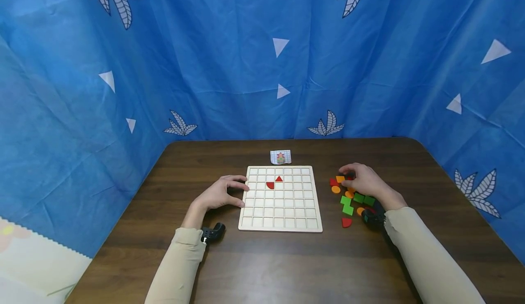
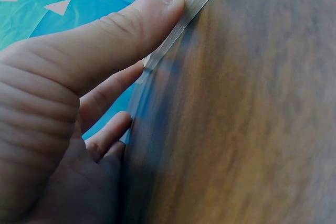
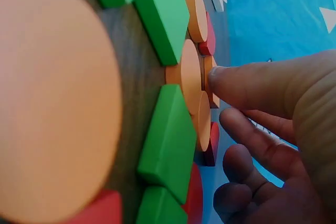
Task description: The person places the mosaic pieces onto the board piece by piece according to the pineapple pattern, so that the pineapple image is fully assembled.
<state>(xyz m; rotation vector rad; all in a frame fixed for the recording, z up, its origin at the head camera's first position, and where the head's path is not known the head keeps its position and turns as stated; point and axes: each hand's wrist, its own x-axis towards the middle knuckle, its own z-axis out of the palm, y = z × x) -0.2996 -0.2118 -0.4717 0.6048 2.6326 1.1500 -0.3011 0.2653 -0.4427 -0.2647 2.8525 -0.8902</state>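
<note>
A white grid board (image 1: 280, 199) lies on the table with a red triangle (image 1: 279, 179) and a red quarter-circle (image 1: 270, 185) in its upper cells. My left hand (image 1: 223, 193) rests at the board's left edge, thumb and fingertips touching the rim, fingers loosely spread. To the right of the board, my right hand (image 1: 365, 179) is over a cluster of loose pieces. Its thumb tip reaches an orange square piece (image 3: 208, 72), while the index finger is mostly hidden behind the thumb in the right wrist view. Green pieces (image 3: 168, 140) and orange discs (image 3: 190, 69) lie beside it.
A small card with a coloured block picture (image 1: 280, 157) lies behind the board. Another red quarter-circle (image 1: 346, 222) sits at the cluster's near side. A blue patterned curtain (image 1: 246, 67) hangs behind the dark wooden table (image 1: 262, 267).
</note>
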